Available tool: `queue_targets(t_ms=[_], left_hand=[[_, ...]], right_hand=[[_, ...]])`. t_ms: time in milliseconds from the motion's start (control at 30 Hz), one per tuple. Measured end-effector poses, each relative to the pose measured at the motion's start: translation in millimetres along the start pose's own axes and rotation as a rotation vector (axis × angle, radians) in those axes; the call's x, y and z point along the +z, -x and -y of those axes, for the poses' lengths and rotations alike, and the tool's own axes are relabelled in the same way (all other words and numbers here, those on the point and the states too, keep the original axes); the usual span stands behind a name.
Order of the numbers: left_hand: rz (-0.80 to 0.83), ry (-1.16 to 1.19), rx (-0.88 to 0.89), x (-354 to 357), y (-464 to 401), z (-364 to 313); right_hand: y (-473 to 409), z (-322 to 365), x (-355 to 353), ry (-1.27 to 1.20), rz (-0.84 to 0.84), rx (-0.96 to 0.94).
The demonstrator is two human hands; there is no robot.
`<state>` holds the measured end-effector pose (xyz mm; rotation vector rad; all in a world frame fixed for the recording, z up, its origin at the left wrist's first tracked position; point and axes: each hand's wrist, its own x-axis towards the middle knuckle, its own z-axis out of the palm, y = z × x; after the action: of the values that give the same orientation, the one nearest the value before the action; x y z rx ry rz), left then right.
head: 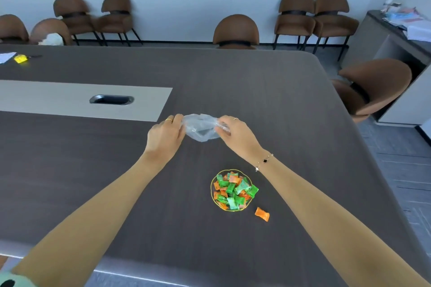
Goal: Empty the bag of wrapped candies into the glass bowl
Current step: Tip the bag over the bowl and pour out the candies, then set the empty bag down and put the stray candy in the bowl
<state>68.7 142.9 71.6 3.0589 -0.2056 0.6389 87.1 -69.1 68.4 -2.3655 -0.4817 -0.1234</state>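
Note:
A small glass bowl point(213, 193) with a gold rim sits on the dark table, heaped with green and orange wrapped candies point(233, 190). One orange candy point(262, 213) lies on the table just right of the bowl. Beyond the bowl, a clear plastic bag point(200, 127) looks empty and is stretched between both hands. My left hand point(166, 134) pinches its left edge and my right hand point(235, 134) pinches its right edge. The bag is low over the table; whether it touches the surface is unclear.
The dark wooden table point(256, 91) has a light inset strip with a cable port point(111, 100) to the left. A yellow item point(21, 58) and paper lie at the far left. Brown chairs point(235, 31) line the far side and right, with a cabinet point(396, 37) at the right.

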Motion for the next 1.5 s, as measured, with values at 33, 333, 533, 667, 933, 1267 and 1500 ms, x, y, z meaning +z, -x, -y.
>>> queue_targets(t_ms=[33, 333, 533, 667, 933, 1267, 1500], left_hand=[[0.008, -0.02, -0.007, 7, 8, 9], [0.487, 0.001, -0.138, 108, 97, 64], [0.77, 0.007, -0.079, 156, 142, 74], [0.949, -0.018, -0.033, 167, 156, 76], [1.121, -0.168, -0.032, 156, 132, 74], [0.834, -0.022, -0.013, 143, 86, -11], [0.846, 0.22, -0.113, 153, 100, -64]], right_hand=[[1, 0, 10, 0.026, 0.037, 0.002], [46, -30, 161, 0.329, 0.293, -0.101], [74, -52, 232, 0.512, 0.371, -0.152], [82, -61, 244, 0.544, 0.39, -0.181], [78, -77, 200, 0.425, 0.231, -0.22], [156, -170, 83, 0.405, 0.028, 0.495], [197, -184, 106, 0.358, 0.28, 0.502]])
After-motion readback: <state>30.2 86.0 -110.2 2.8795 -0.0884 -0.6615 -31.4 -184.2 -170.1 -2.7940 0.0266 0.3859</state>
